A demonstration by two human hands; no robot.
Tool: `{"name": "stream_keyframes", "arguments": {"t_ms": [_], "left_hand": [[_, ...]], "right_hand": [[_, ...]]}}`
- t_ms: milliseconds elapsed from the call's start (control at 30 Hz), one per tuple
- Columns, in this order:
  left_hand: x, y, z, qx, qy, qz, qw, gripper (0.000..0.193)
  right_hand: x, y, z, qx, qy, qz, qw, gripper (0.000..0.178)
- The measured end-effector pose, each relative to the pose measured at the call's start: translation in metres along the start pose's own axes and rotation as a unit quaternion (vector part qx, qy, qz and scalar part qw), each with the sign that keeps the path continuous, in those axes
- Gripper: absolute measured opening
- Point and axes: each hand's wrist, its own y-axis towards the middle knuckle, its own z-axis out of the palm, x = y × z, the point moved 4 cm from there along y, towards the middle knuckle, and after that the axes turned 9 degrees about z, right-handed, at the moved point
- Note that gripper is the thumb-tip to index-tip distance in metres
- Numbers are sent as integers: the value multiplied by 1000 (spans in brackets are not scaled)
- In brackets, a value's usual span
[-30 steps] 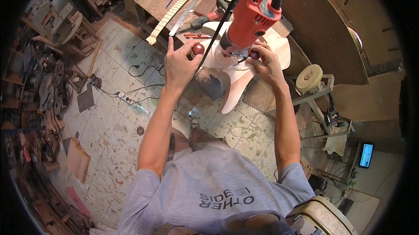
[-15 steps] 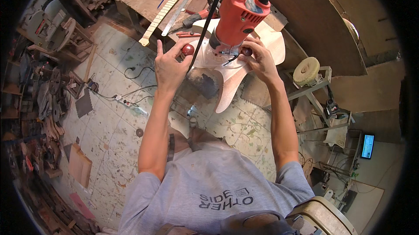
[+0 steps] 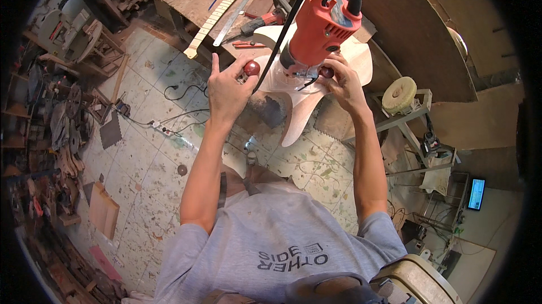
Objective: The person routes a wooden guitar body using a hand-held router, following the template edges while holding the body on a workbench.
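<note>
A red handheld router [image 3: 320,28] stands on its clear base plate [image 3: 276,79] over a pale wooden guitar body [image 3: 354,55]. My left hand [image 3: 228,90] grips the shiny dark red ball knob [image 3: 252,68] on the left of the base, with one finger pointing outward. On the other side, my right hand [image 3: 346,85] has its fingers around a second knob [image 3: 326,72], which is partly hidden. The router's black cord [image 3: 280,38] loops from its top down past my left hand. The cutting bit cannot be made out.
On the bench [image 3: 179,0] lie a fretted guitar neck [image 3: 217,20], a steel ruler [image 3: 237,14], a red-and-black power tool [image 3: 262,21] and a red cutter knife [image 3: 248,44]. A round buffing wheel [image 3: 398,95] stands on a frame at right. Cords cross the dusty tiled floor [image 3: 141,163].
The router has shifted a little to the right over the guitar body, with both hands moving along on its knobs. The whole view has also drifted slightly.
</note>
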Motion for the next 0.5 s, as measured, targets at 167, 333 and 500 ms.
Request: {"name": "stream_keyframes", "arguments": {"t_ms": [167,333,500], "left_hand": [[3,11,1,19,17,-4,1000,29],[19,28,11,12,25,21,999,28],[22,29,12,-5,27,27,999,28]], "right_hand": [[7,2,-1,-28,-27,-13,999,38],[-5,20,-2,-36,-23,-11,999,36],[-2,23,-1,-17,0,-9,1000,36]]}}
